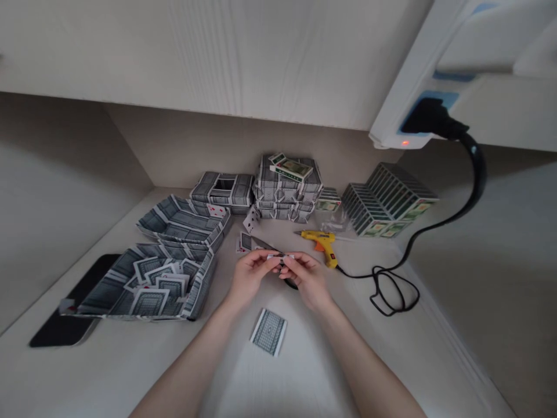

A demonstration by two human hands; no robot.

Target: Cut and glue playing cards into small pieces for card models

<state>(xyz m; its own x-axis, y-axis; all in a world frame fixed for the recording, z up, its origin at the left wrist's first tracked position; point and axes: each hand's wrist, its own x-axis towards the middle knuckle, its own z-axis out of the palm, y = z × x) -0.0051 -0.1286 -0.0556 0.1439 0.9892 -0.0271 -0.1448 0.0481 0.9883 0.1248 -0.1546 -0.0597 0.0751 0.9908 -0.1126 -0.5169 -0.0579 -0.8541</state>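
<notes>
Left hand point(253, 271), one; right hand point(308, 275), one: both pinch one playing card point(275, 256), nearly edge-on, at centre. Scissors point(263, 244), one pair: partly hidden by the hands. Patterned-back card point(268, 332), one: loose, nearer. Glue gun point(319, 237), one, yellow: right. Open trays point(107, 290) built of cards, two: left; the near one holds several overlapping cards point(151, 302), exact count unclear.
</notes>
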